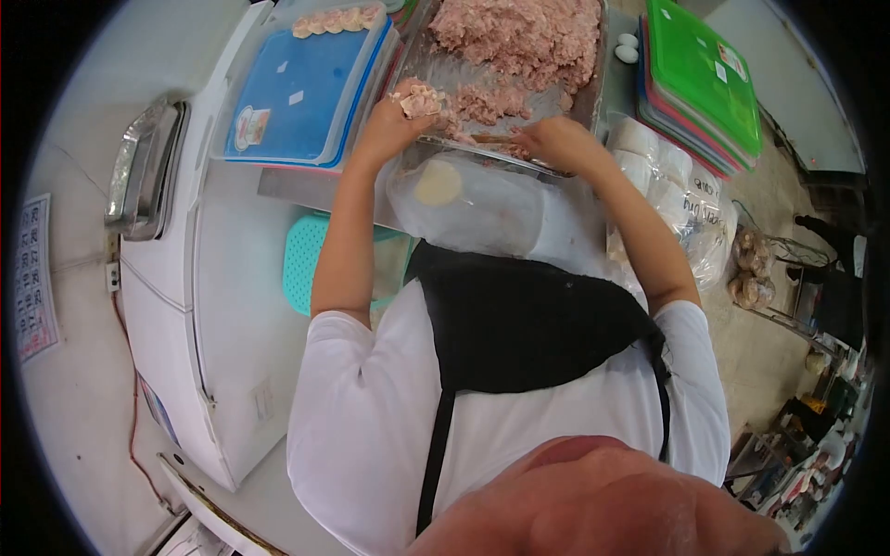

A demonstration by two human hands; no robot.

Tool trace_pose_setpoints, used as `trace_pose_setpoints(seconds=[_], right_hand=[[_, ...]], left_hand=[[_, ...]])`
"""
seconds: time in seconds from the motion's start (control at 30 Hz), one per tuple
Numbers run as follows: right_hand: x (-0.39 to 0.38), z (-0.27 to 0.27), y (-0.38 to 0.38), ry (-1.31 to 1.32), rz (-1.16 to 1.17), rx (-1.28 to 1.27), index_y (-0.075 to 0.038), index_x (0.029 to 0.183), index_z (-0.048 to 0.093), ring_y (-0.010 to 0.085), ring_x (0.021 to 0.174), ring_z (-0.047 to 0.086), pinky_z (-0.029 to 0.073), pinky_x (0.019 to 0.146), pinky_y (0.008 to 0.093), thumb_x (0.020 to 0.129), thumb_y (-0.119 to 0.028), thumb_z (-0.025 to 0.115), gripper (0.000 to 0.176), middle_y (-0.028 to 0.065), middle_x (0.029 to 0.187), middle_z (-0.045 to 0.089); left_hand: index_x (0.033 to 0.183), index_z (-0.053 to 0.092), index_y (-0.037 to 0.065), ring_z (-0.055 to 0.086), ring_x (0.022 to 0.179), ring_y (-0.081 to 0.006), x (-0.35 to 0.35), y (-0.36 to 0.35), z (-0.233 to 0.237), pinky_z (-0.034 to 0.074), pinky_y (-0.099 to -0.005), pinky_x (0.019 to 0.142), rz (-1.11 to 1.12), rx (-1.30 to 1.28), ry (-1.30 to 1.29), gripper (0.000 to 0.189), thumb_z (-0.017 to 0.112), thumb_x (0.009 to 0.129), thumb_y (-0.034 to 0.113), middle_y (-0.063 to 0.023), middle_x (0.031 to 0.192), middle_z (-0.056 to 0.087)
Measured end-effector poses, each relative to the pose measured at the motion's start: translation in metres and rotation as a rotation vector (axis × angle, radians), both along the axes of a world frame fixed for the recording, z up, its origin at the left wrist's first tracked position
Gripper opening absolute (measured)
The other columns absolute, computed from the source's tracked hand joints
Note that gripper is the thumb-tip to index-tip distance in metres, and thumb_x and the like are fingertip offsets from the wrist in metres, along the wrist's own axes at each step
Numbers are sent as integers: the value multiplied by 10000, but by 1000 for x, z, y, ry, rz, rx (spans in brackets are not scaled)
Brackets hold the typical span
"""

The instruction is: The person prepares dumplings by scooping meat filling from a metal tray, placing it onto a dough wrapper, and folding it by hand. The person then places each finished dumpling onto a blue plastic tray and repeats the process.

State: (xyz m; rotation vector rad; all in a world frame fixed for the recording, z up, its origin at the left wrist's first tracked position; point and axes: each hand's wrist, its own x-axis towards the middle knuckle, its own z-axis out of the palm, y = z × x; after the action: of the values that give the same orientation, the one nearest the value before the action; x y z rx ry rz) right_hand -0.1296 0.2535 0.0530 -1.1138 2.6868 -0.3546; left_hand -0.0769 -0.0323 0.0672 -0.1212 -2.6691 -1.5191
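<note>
Cupped in my left hand (pixel 387 128) is a dumpling (pixel 420 100) with pale wrapper and pink minced meat showing. My right hand (pixel 561 145) is closed on a thin brownish stick-like spreader (pixel 496 139), whose tip lies by the meat. Both hands are at the near edge of a metal tray (pixel 408 69). A large mound of pink minced meat (pixel 519 37) fills its far part, with a smaller heap nearer me. In front of the tray, a round pale wrapper (pixel 438 183) lies on or in a clear plastic bag (pixel 491 208).
Left of the tray, a row of filled dumplings (pixel 338 20) sits on a blue-lidded container (pixel 297 88). To the right are two eggs (pixel 627 48), stacked lids with green on top (pixel 705 69), and bagged white packages (pixel 667 185). A turquoise basket (pixel 301 264) stands below.
</note>
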Motion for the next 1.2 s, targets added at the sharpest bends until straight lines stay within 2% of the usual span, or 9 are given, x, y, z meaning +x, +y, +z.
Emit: trace_pose_setpoints(seconds=[0.2,0.33,0.47,0.67,0.7,0.9,1.03,1.13,1.2], right_hand=[[-6,68,55,-488,-257,-418,-1,1006,679,112,626,504,443,622,299,933,-346,563,372,34,607,558],[8,61,30,57,62,-665,-73,1043,686,272,723,589,468,682,373,929,-287,557,274,120,768,610],[-6,70,50,-17,78,-380,-30,1092,658,241,815,601,465,720,316,915,-219,586,268,127,914,638],[-1,55,43,-23,164,-545,-36,1099,662,248,829,613,472,749,320,902,-254,609,299,133,911,653],[3,51,36,-199,73,-533,-63,1054,679,345,839,619,495,747,382,895,-305,606,299,163,983,666],[-6,61,29,264,-62,-279,-100,1033,671,345,787,636,520,693,404,891,-281,598,242,119,971,660],[8,17,7,288,-45,-437,-111,1014,674,332,791,622,501,659,428,893,-292,583,236,124,856,620],[-17,5,36,197,-111,187,-84,914,693,347,822,636,516,706,431,882,-299,573,248,130,915,661],[-13,22,50,148,-185,-21,-39,947,698,353,879,631,501,749,422,881,-315,571,311,162,937,665]], left_hand=[[1211,560,81,582,904,-124,-3,33,27,476,-287,810,-109,75,221,519,778,747,160,-47,1020,641],[1186,599,90,622,893,-182,-14,48,40,485,-322,817,-290,96,84,527,798,715,218,-74,1003,678],[1122,626,50,627,854,-184,-11,52,52,491,-323,791,-309,-18,-35,449,781,734,213,-83,974,683],[1136,614,22,610,816,-165,-11,42,30,490,-310,760,-328,73,-9,441,753,762,210,-77,931,675],[1125,616,9,602,822,-156,-13,43,37,486,-307,759,-378,16,56,423,744,774,210,-75,925,674],[1151,624,47,565,760,-111,-17,36,11,482,-281,682,-105,97,-184,454,745,768,257,-44,893,654],[1167,612,54,563,759,-103,-8,45,35,480,-283,654,0,-4,-268,482,752,765,280,-36,906,653],[1182,594,47,570,782,-119,-10,27,13,485,-298,681,-44,40,-159,521,759,756,297,-52,970,651],[1182,585,34,587,839,-148,3,26,38,485,-308,750,-66,175,-167,543,770,742,292,-73,1021,649]])
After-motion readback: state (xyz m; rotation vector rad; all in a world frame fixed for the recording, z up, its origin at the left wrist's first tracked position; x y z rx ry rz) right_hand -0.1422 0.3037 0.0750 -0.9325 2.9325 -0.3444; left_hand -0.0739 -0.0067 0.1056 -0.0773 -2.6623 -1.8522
